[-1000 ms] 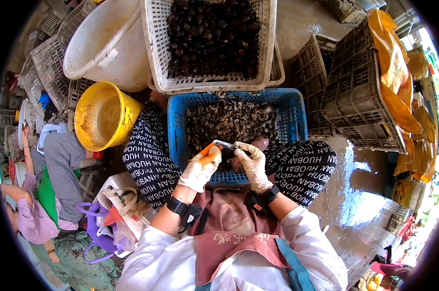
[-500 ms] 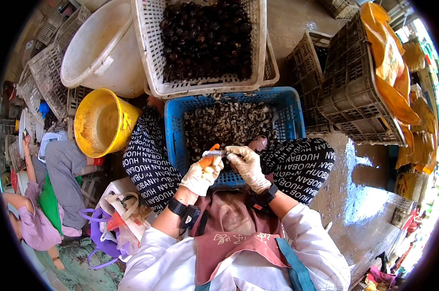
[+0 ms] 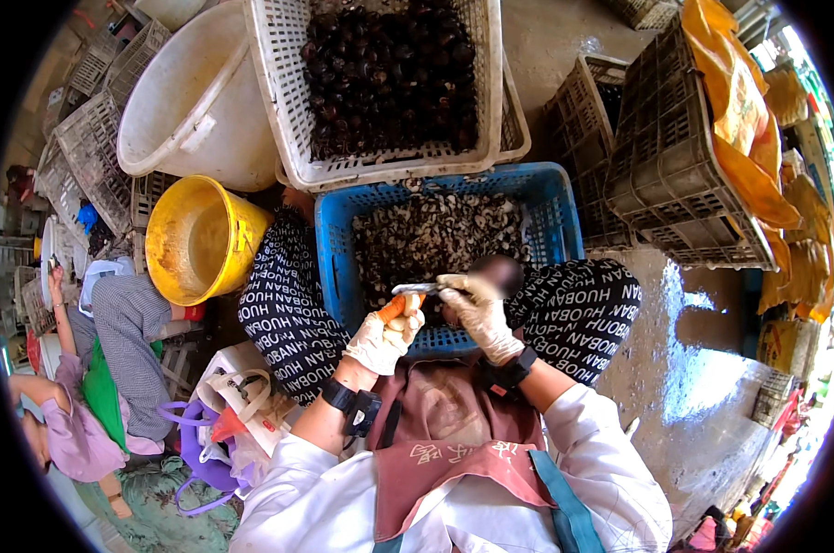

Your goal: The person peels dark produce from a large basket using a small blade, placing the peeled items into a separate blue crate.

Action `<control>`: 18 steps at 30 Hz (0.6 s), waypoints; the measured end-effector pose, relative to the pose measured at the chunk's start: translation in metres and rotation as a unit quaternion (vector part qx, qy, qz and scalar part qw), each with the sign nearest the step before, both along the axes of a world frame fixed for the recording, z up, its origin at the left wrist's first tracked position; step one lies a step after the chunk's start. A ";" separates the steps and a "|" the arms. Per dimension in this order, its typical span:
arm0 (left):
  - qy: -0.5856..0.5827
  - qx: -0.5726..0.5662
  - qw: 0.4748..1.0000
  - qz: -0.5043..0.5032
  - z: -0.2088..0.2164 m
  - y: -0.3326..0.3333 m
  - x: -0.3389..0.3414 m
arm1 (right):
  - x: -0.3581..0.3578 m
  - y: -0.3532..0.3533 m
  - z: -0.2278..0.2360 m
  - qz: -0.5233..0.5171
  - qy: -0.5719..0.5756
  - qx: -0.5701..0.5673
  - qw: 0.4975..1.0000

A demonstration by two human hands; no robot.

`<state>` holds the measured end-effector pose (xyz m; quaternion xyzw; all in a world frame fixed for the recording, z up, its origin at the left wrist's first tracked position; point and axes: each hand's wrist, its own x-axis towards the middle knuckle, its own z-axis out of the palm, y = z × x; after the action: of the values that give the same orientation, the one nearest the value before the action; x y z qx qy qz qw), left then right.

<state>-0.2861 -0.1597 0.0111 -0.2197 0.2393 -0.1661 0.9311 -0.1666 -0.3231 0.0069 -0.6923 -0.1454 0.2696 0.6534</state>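
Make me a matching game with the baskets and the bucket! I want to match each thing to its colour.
Things:
1. bucket
2. crate under the two hands
3. basket full of dark round things
4. big tub

Colours:
a. blue
b. cream white, nothing dark inside
c. yellow
d. white mesh

Pairs: 1-c, 2-a, 3-d, 4-b

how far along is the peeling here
Done: the blue crate holds a layer of peelings. In hand: the left hand works an orange-handled knife on one dark piece held by the right hand. Left: the white crate remains heaped with dark unpeeled pieces.
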 end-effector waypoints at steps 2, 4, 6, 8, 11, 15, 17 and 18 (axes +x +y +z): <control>0.023 0.033 0.999 0.033 -0.007 -0.007 -0.003 | -0.009 0.006 0.009 0.029 -0.110 -0.010 0.993; 0.051 0.020 0.998 0.041 -0.008 -0.008 -0.002 | -0.005 0.008 0.000 0.008 -0.110 -0.011 0.994; 0.064 0.004 0.997 0.030 0.004 -0.008 0.002 | 0.008 0.003 -0.018 -0.045 -0.062 -0.030 0.997; 0.033 -0.052 0.998 -0.011 -0.001 -0.006 -0.002 | 0.013 -0.003 -0.023 -0.062 0.081 -0.017 0.995; 0.032 0.114 0.992 0.031 -0.001 -0.004 0.005 | 0.003 0.003 -0.001 -0.019 0.055 0.008 0.998; 0.051 0.264 0.962 0.043 0.013 -0.010 0.009 | 0.016 -0.005 -0.019 0.019 -0.065 -0.054 0.996; 0.032 0.298 0.953 0.033 0.007 -0.004 0.008 | 0.021 -0.011 -0.021 -0.027 0.006 -0.062 0.998; 0.055 0.295 0.953 0.033 0.009 -0.004 0.010 | 0.019 -0.009 -0.010 0.006 -0.029 -0.053 0.998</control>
<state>-0.2766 -0.1635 0.0202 0.0479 0.3208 -0.0453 0.9448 -0.1473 -0.3322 -0.0031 -0.7327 -0.1541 0.2603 0.6096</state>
